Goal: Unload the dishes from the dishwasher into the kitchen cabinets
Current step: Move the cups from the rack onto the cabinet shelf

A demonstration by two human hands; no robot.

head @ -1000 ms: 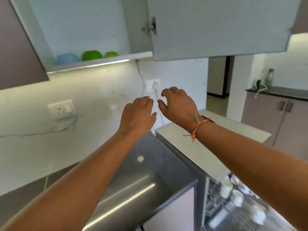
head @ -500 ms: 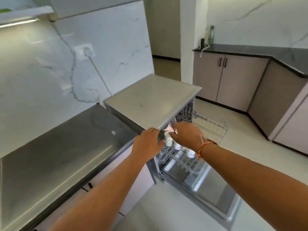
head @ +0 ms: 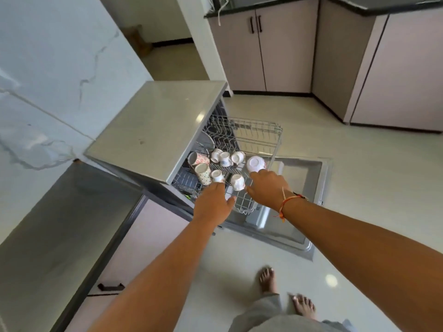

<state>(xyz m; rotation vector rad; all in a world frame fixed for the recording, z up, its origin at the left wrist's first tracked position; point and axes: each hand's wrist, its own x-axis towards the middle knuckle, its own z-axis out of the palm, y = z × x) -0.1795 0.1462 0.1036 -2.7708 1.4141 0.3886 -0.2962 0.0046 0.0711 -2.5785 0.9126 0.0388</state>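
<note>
Bare arms, orange thread bracelet (head: 286,202) on right wrist, grey trousers (head: 268,317), barefoot

My wrist thread (head: 287,201) is orange. The cups (head: 202,173) are white with small speckled prints (floral, I think); the bowl (head: 256,164) white, the rack (head: 254,133) grey wire, the wall (head: 48,68) white marble, grey-veined.

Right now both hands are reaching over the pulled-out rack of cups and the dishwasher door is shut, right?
Not quite: the head view shows the dishwasher door folded down open. The left hand and right hand do reach over the pulled-out rack of cups.
</note>
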